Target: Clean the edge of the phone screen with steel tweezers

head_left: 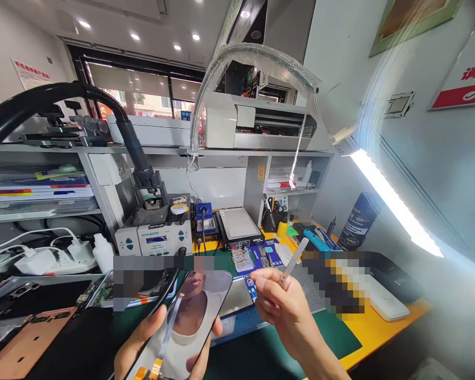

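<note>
My left hand [150, 343] holds a phone screen panel [186, 322] from below, its glossy glass facing up and a thin flex cable with orange ends lying across it. My right hand [279, 303] is raised just to the right of the panel and pinches a thin metal tool [293, 261] that points up and to the right. An opened phone body [235, 298] lies on the green mat [332, 332] between the two hands.
A rework station [158, 235] and a black flexible hose [103, 103] stand at back left. A small blue unit [203, 219], a heating plate [237, 227] and a tool cup [271, 216] line the back. Open phones [31, 311] lie left; a lit lamp bar [391, 203] hangs right.
</note>
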### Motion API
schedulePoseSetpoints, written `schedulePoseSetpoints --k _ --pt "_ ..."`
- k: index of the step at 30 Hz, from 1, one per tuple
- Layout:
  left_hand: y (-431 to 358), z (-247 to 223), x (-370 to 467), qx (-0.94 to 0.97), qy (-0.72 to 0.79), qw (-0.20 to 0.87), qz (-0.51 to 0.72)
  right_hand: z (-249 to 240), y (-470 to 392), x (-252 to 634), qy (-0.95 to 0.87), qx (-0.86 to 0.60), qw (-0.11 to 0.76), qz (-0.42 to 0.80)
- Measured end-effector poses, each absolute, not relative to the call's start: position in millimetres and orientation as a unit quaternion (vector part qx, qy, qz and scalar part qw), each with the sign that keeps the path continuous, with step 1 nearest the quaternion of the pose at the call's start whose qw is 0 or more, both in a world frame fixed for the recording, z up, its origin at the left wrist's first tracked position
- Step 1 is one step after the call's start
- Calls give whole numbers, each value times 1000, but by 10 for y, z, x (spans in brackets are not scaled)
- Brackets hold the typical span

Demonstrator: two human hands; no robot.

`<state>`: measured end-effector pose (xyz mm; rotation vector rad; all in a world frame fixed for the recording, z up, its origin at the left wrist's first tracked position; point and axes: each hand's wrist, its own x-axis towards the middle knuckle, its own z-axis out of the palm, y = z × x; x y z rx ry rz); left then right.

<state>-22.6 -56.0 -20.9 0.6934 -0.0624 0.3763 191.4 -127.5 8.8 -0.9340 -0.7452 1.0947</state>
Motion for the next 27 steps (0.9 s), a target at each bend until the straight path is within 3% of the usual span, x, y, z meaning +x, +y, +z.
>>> schedulePoseSetpoints --k 9,20,27 --pt "-642 -92 -152 341 -14 902 264 37 -1328 2035 -356 -490 640 473" --pt "-679 -137 -182 351 49 878 321 -46 -1635 2283 -510 -625 418 418" --pt "-663 -157 -202 380 53 878 287 -206 -1722 2258 -535 -659 355 391"
